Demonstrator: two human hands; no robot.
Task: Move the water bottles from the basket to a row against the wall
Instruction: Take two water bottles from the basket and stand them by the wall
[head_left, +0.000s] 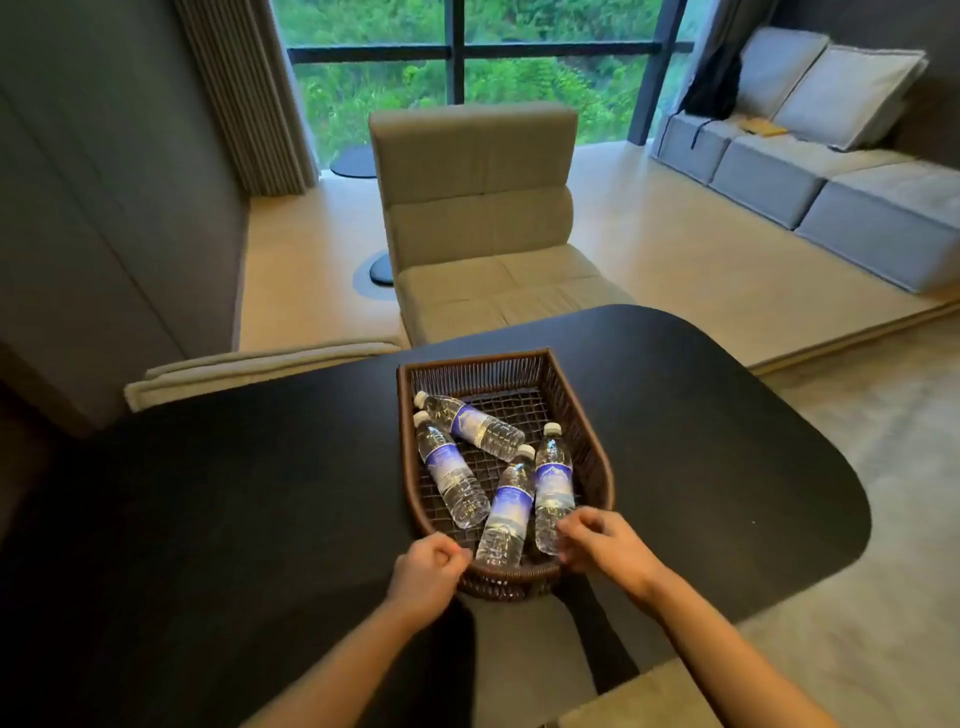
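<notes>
A brown wicker basket (584, 415) sits on a black table (717, 441) and holds several clear water bottles with purple labels and white caps. One bottle (470, 423) lies across the far part, one (449, 467) lies along the left side, and two lean toward me: a middle one (506, 512) and a right one (553, 483). My left hand (431, 569) is curled in a loose fist at the basket's near rim, holding nothing that I can see. My right hand (602, 545) hovers at the near right rim, its bent fingertips at the right bottle's base without gripping it.
A grey wall (78, 234) runs along the table's left side. A beige chair (483, 208) stands beyond the table's far edge, another chair back (249, 366) at the far left. A grey sofa (831, 176) lies far right.
</notes>
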